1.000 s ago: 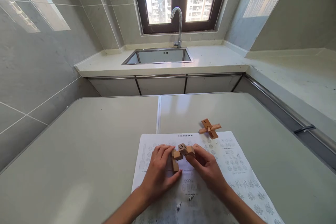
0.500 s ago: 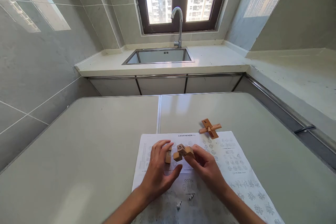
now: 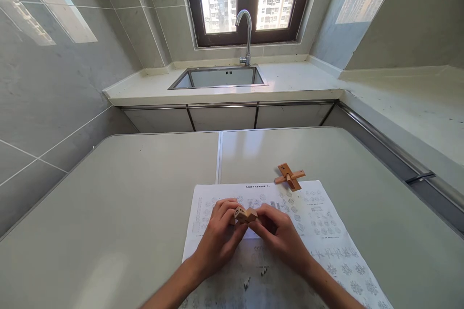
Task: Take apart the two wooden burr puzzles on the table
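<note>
Being pinched between the bent fingers and thumbs of the left hand (image 3: pixel 219 232) and the right hand (image 3: pixel 282 232) are small wooden blocks (image 3: pixel 246 215), held close together above the printed sheet (image 3: pixel 308 210); how many pieces are being covered by the fingers cannot be told. The sheet's far edge is being overlapped by a cross-shaped wooden assembly (image 3: pixel 289 177), marked with a 2. Both are being supported by the pale table (image 3: pixel 137 193). Farther out, the sink (image 3: pixel 217 87) is being backed by a curved faucet (image 3: pixel 249 38).
</note>
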### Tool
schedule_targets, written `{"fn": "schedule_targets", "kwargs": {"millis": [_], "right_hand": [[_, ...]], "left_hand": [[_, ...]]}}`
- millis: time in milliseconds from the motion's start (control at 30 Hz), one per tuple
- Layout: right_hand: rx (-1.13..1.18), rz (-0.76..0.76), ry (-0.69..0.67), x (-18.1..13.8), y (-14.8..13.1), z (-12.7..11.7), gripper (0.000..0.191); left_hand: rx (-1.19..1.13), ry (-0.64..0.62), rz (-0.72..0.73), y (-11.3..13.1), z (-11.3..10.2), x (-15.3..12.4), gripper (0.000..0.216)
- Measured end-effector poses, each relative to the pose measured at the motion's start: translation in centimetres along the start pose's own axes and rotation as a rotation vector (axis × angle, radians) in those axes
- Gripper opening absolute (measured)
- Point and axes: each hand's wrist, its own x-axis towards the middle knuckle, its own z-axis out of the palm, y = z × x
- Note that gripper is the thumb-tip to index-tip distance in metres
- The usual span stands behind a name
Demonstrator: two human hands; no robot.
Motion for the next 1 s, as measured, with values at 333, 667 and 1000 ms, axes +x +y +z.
{"fn": "schedule_targets", "kwargs": {"millis": [333,667,1000], "right_hand": [[0.155,0.07,-0.005,0.0,0.4,-0.1,0.037],[-0.037,-0.033,-0.019,-0.2,0.5,0.2,0.034],[-0.318,-0.155,-0.054,-0.7,2.2,0.3,0.024]], "left_hand": [[-0.023,-0.054,0.001,0.4,-0.1,0.1,0.009],[-0.007,-0.057,0.027,0.1,-0.1,-0.2,0.01],[-0.004,-0.081,0.033,0.1,0.0,-0.1,0.01]]}}
